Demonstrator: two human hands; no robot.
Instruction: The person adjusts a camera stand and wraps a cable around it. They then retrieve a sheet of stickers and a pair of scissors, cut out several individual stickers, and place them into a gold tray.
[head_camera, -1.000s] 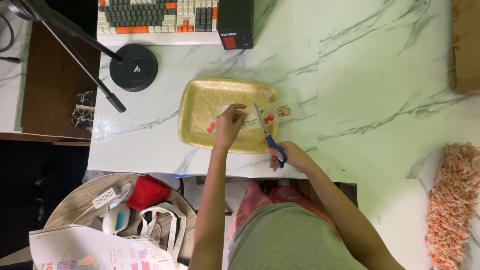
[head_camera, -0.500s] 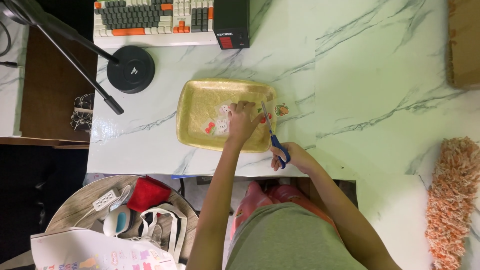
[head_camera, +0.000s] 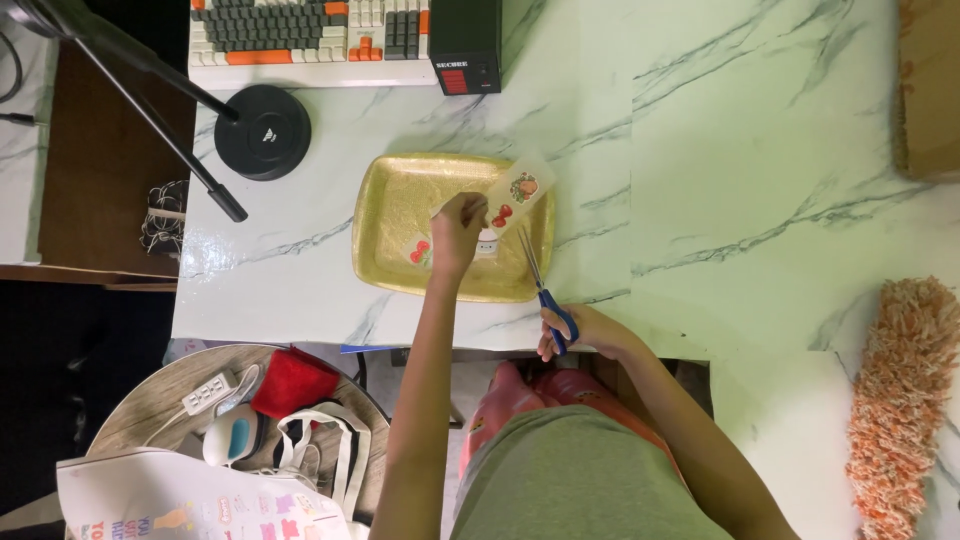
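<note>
A gold rectangular tray (head_camera: 385, 210) lies on the white marble table. My left hand (head_camera: 457, 232) is over the tray and pinches a clear sticker strip (head_camera: 512, 197) with small fruit pictures, which sticks out past the tray's far right corner. A small cut sticker (head_camera: 419, 251) lies in the tray by my wrist. My right hand (head_camera: 580, 332) sits at the table's near edge and grips blue-handled scissors (head_camera: 540, 287), whose blades point up toward the strip.
A keyboard (head_camera: 310, 35) and a black box (head_camera: 465, 42) stand at the far edge, a round black stand base (head_camera: 263, 131) with a slanting pole to the left. An orange duster (head_camera: 900, 400) lies at the right. Bags and a power strip (head_camera: 210, 392) sit below the table.
My left hand has lifted the sticker strip and swung it up toward the tray's far right corner. The scissors have drawn back toward the table's near edge.
</note>
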